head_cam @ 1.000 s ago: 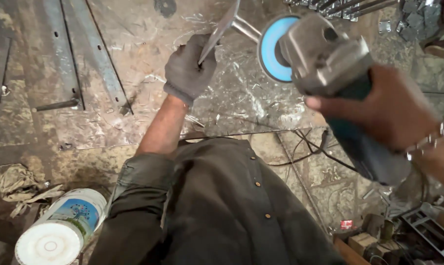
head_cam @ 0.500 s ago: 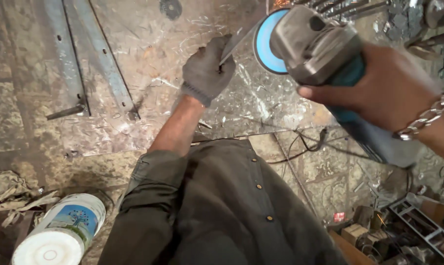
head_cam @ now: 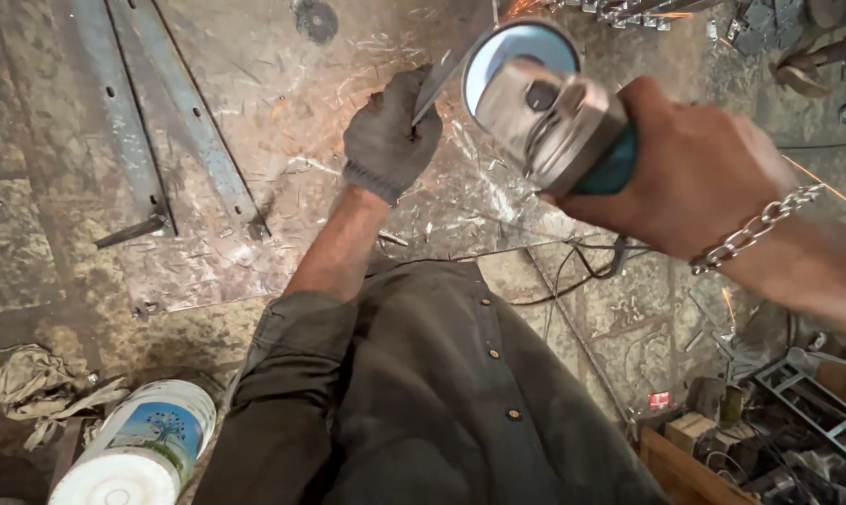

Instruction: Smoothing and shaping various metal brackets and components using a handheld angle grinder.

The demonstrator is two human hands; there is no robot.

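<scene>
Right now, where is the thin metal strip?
In the head view, the metal strip sits top centre, pinched in the gloved left hand, just left of the angle grinder held by the right hand.

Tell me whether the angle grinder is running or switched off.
Running. Sparks streak past the right hand holding the angle grinder, its disc at the metal strip gripped by the gloved left hand.

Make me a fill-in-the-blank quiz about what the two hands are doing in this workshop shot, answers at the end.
1. The left hand wears a grey work ____.
2. That hand pinches a thin flat metal strip beside the grinder's blue ____.
3. The bare right hand grips a teal and silver angle grinder and wears a silver ____ bracelet on its wrist.
4. A white plastic bucket lies on the ____.

Missing words: glove; disc; chain; floor
</scene>
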